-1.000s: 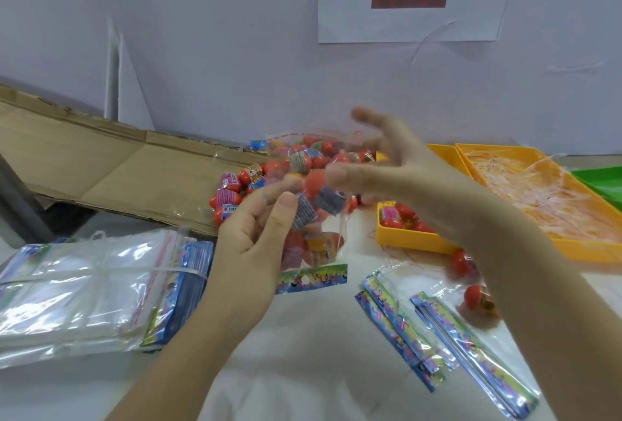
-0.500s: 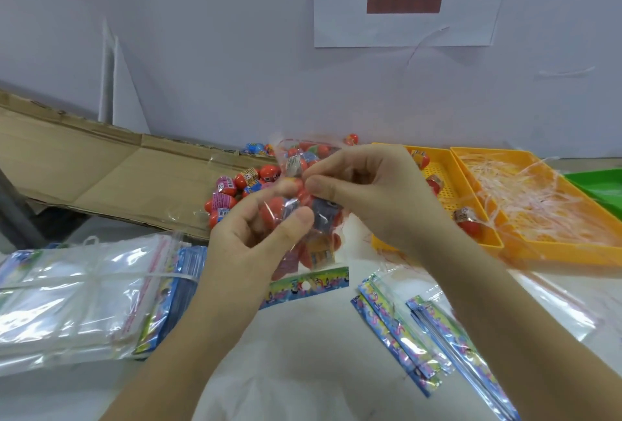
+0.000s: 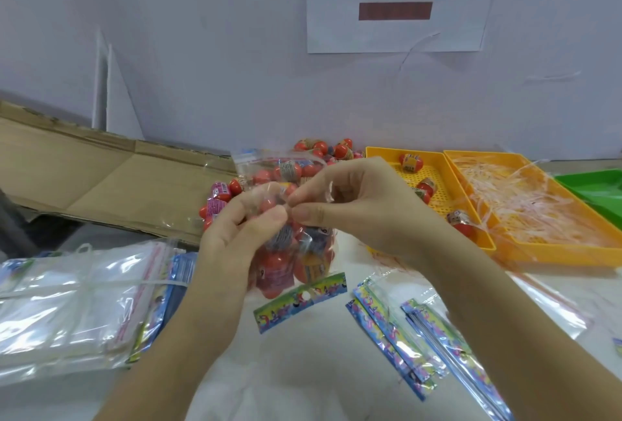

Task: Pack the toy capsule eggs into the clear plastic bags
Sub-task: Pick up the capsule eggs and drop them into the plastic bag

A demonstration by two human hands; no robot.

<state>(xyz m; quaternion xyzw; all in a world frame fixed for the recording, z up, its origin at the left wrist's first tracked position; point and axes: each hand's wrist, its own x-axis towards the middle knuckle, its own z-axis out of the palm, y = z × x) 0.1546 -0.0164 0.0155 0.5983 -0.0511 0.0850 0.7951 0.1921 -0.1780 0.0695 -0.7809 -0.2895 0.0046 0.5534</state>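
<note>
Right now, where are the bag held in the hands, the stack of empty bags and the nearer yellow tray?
held bag [image 3: 296,262], head view, on its bulging lower part.
stack of empty bags [image 3: 67,302], head view, middle of the top sheet.
yellow tray [image 3: 441,210], head view, bare perforated floor.

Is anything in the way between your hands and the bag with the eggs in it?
Nothing visible. The left hand and right hand both pinch the top of the bag directly, fingertips nearly meeting, with the eggs inside it below the grip.
</note>
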